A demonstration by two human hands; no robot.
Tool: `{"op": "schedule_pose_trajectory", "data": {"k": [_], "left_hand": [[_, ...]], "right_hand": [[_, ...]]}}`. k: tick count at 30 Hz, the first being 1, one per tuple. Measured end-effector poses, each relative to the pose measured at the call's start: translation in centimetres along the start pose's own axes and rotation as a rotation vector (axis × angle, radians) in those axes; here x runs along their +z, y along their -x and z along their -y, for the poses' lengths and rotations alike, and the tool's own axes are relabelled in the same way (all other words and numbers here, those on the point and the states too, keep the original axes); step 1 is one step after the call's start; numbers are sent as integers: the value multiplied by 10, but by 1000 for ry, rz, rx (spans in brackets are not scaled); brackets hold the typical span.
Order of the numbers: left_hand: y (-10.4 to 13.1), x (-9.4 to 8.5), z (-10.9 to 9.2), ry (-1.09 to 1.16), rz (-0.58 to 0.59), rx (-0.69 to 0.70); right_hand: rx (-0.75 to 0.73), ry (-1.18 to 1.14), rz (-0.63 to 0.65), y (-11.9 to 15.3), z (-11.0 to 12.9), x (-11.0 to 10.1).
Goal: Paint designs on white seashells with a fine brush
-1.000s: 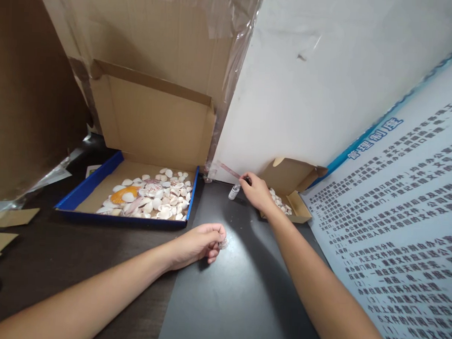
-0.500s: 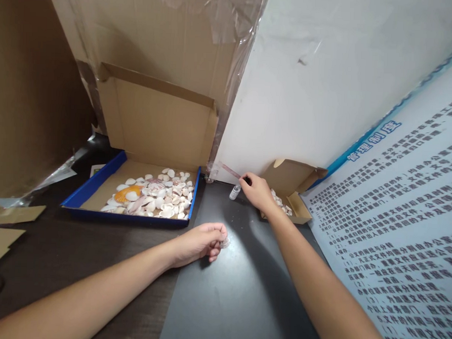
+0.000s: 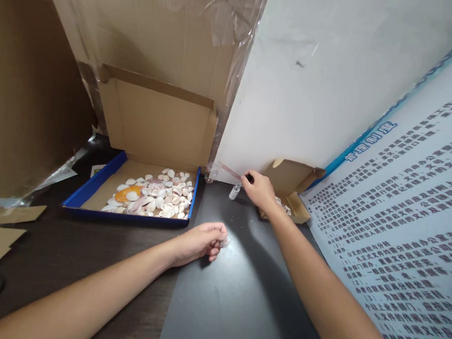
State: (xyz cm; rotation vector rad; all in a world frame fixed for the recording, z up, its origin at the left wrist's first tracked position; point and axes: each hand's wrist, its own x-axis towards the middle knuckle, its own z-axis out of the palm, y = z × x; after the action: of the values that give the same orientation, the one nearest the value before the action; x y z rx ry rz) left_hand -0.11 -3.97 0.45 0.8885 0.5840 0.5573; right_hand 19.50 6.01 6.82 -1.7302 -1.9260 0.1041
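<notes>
My left hand (image 3: 203, 243) is closed in a pinch on a small pale shell (image 3: 225, 242), held low over the dark grey mat. Most of that shell is covered by the fingers. Further back, my right hand (image 3: 258, 189) grips a black cap (image 3: 250, 178) between thumb and fingers. Just left of the cap stands a small clear bottle (image 3: 234, 192) with a white label. A thin stem seems to reach from the cap side to the bottle's mouth; its exact contact is too small to make out.
A blue-edged cardboard box (image 3: 92, 182) with its lid raised holds many white shells and an orange one (image 3: 127, 192). Behind my right hand is a smaller open cardboard box (image 3: 301, 209) with shells. Cardboard scraps (image 3: 17, 214) lie at left. A printed board (image 3: 387, 234) borders the right.
My right hand has shifted very slightly, the cap staying beside the bottle's mouth. My left hand holds the shell in the same place.
</notes>
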Motion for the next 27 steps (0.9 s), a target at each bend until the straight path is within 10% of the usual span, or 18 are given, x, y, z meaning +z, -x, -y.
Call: {"op": "schedule_pose_trajectory", "data": {"k": [10, 16, 27], "left_hand": [[0, 1, 0, 15, -15, 11], [0, -3, -3, 71, -82, 65], [3, -5, -6, 54, -67, 33]], "right_hand": [[-32, -108, -106, 13, 4, -20], [-112, -407, -118, 69, 16, -39], [-71, -643, -47, 148, 8, -2]]}}
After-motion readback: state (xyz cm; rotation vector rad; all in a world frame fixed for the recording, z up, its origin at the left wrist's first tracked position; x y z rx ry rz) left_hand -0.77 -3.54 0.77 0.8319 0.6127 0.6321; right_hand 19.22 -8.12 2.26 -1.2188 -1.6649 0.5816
